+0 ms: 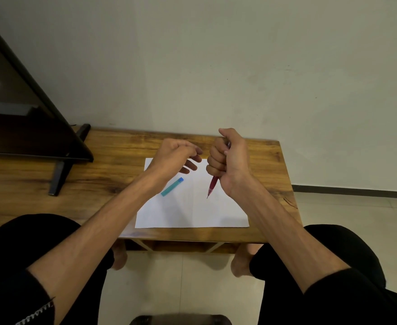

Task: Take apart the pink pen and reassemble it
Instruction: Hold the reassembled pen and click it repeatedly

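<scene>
The table (258, 156) carries a black screen (17, 102) on its stand, well to the left of the paper (192, 207) that lies near the table's front edge. Above the paper's far edge hover both hands. The right hand (228, 160) is a closed fist around the pen (213, 185), which hangs tilted over the paper's right half, tip down and clear of the sheet. The left hand (176, 156) holds nothing, fingers loosely curled, just left of the fist and not touching it. A teal cap (172, 186) with a blue end lies on the paper's left half, below the left hand.

The step in hand looks like starting the takedown. A whole-fist grip hides the barrel and leaves the left hand little to seize. Better to slide the fist toward the pen's upper end, then let the left fingers pinch the exposed tip section and twist. Work low over the paper, so any small part that drops lands on it.
</scene>
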